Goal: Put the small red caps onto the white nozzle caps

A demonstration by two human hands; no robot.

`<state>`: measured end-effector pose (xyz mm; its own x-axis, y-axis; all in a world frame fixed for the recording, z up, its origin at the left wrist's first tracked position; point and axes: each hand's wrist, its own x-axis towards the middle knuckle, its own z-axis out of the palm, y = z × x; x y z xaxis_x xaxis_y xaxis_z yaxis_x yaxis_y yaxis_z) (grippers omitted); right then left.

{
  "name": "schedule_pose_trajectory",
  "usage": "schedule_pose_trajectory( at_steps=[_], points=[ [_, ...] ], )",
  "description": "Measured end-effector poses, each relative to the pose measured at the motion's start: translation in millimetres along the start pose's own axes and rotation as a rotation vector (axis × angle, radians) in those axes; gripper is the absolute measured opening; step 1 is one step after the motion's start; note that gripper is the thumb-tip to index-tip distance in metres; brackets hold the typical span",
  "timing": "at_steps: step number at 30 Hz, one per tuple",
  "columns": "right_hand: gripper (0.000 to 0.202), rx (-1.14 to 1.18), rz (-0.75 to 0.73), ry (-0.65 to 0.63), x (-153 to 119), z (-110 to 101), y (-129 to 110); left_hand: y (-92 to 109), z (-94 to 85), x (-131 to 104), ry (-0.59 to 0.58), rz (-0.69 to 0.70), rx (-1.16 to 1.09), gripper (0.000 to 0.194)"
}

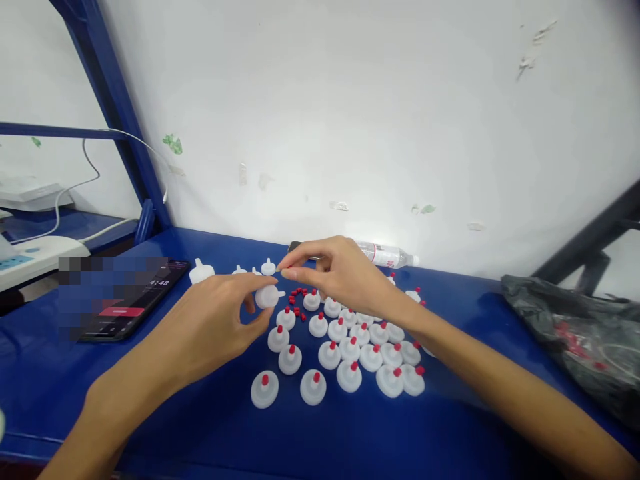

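My left hand (215,320) holds a white nozzle cap (267,297) between thumb and fingers, with its spout tilted to the right. Just above and right of that spout, my right hand (340,270) has thumb and forefinger pinched together. Whatever sits in this pinch is too small to make out. Loose red tips (293,301) lie on the blue table (200,413) below the right hand. Many white nozzle caps with red tips (349,375) stand upright to the right and in front. Behind the left hand are several white nozzle caps without red tips (201,272).
A phone (135,303) lies at the left, near a white power strip (45,257). A clear plastic bottle (385,255) rests along the wall (350,120), with a dark object partly hidden behind my right hand. At right sits a dark plastic bag (575,340) containing red pieces.
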<state>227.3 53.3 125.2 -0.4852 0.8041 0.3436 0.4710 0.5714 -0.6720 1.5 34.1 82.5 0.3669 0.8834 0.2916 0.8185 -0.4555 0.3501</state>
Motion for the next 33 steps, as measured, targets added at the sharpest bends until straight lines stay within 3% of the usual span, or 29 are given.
schedule_pose_trajectory(
  at_steps=[5,11,21,27,33],
  points=[
    [0.007,0.026,0.027,-0.022,-1.6,8.8,-3.5,11.3,-4.6,-2.1,0.005,0.012,0.004,0.033],
    [0.005,-0.038,-0.007,0.048,-0.2,8.3,2.5,4.5,-4.0,-0.9,0.065,0.022,0.002,0.035],
    [0.013,0.064,0.012,0.000,-0.8,9.8,3.0,5.8,3.4,-1.4,0.163,0.068,-0.003,0.027],
    [0.029,-0.081,-0.033,0.073,-1.6,14.6,8.7,2.6,8.3,2.1,0.270,0.059,-0.047,0.046],
    [0.044,-0.353,-0.092,0.119,-5.6,21.6,6.4,9.1,10.4,1.6,0.262,0.100,-0.105,0.043]
  ],
)
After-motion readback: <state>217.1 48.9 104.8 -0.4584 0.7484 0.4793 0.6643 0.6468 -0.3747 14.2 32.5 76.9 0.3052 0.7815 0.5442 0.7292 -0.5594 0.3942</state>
